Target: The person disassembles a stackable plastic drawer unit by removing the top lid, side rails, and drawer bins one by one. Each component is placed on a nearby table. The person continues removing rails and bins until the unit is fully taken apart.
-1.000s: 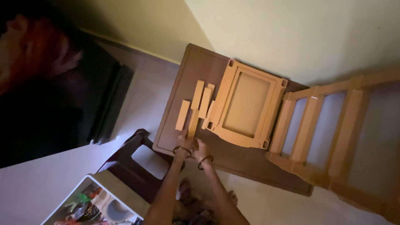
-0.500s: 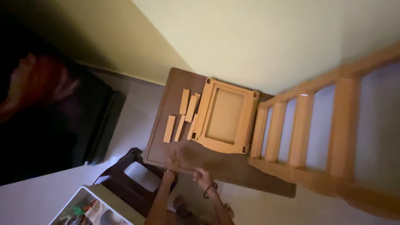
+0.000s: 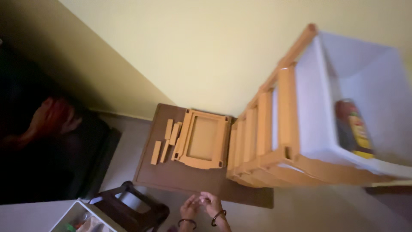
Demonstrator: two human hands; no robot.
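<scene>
— 2 hands, low at the bottom edge: the left hand (image 3: 189, 210) and right hand (image 3: 209, 203) sit close together, fingertips nearly touching, each wrist wearing a dark bangle.

— Holding anything?

— I cannot tell; the fingers are curled loosely toward each other, and if something small sits between them it is too dim to make out. They hover just off the near edge of the brown mat (image 3: 180, 178).

— And on the mat?

— 4 or so loose tan slats (image 3: 165, 140) lie side by side at its left part, well apart from the hands. Just beside them lies a flat tan frame panel (image 3: 202, 139). Right of that stands a tan rack (image 3: 274, 129) with a white drawer (image 3: 317, 94) pulled open; a red and yellow bottle (image 3: 354, 126) lies inside.

— Anything nearer?

— 1 dark stool (image 3: 133, 206), left of the hands.
</scene>
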